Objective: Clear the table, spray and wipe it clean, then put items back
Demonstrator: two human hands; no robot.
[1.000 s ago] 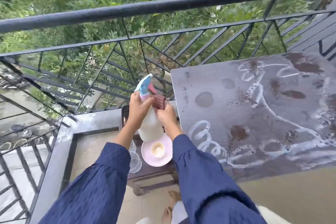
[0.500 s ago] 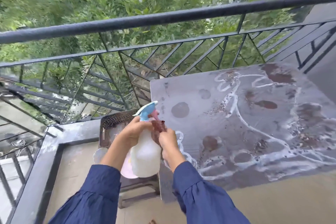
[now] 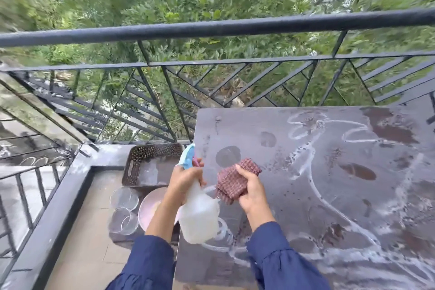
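The grey table (image 3: 294,155) fills the right half, streaked with white foam lines and brown stains. My left hand (image 3: 183,180) grips the neck of a white spray bottle (image 3: 199,216) with a blue nozzle, held over the table's left edge. My right hand (image 3: 250,192) holds a folded red checked cloth (image 3: 231,178) just above the table surface, beside the bottle. Both sleeves are dark blue.
On a low stool left of the table sit a dark perforated basket (image 3: 150,163), a pink plate (image 3: 150,207) and clear glasses (image 3: 123,209). A black metal railing (image 3: 211,28) runs along the balcony edge, with greenery beyond.
Both hands have shifted right from above the stool to the table's left edge. My right hand has come off the bottle and holds the cloth apart from it.
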